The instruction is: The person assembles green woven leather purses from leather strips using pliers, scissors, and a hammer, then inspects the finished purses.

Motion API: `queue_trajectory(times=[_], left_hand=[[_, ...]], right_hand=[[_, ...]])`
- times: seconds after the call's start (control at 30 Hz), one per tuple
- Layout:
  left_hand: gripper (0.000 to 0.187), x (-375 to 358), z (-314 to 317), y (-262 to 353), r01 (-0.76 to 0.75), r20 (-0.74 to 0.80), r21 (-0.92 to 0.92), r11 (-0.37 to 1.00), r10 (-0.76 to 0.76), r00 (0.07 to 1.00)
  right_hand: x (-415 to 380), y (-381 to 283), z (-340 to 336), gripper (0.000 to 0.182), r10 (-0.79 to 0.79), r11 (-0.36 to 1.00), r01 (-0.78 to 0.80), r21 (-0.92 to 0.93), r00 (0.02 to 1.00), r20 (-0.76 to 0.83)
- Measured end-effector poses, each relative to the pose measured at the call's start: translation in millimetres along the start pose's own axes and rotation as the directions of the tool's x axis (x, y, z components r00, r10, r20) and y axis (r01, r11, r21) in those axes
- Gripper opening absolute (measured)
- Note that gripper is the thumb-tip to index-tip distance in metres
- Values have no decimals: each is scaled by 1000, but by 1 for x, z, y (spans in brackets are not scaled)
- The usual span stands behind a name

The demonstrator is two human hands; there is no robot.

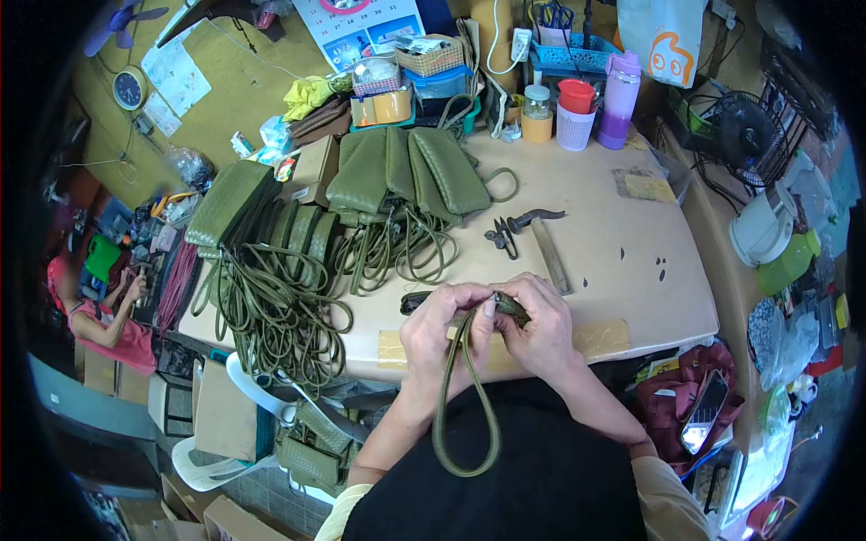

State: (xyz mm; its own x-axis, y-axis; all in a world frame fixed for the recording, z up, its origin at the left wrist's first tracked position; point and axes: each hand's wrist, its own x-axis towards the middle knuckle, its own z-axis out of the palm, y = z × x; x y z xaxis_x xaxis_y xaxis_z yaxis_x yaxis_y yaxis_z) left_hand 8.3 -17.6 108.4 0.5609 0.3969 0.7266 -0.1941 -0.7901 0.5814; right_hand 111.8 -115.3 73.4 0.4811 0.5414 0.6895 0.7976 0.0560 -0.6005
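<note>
Both of my hands are together above the front edge of the table. My left hand (439, 326) pinches an olive-green pouch-like piece (512, 307), and its dark end sticks out past the left knuckles. My right hand (542, 322) grips the same piece from the other side, thumb and fingers closed. A green cord loop (466, 473) hangs down from between the hands, in front of my black apron (505, 451). The fingers hide most of the piece, so its exact form cannot be made out.
Stacked green woven-pattern pouches (397, 171) with tangled cord loops (271, 307) lie to the left. Beyond my hands are small snips (507, 239), a dark curved tool (537, 217) and a wooden strip (551, 257). A purple bottle (617, 104) stands behind. Another person (113, 329) sits far left.
</note>
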Motion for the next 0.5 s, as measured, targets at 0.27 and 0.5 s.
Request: queue_trajectory(times=[0.27, 0.5], left_hand=[[19, -7, -3, -27, 497, 148, -433, 752, -485, 862], [8, -18, -43, -77, 276, -331, -11, 961, -264, 906]], right_hand=[[-22, 6, 13, 20, 20, 957, 0, 289, 997, -68], [-34, 41, -18, 12, 263, 859, -121, 497, 938, -225]])
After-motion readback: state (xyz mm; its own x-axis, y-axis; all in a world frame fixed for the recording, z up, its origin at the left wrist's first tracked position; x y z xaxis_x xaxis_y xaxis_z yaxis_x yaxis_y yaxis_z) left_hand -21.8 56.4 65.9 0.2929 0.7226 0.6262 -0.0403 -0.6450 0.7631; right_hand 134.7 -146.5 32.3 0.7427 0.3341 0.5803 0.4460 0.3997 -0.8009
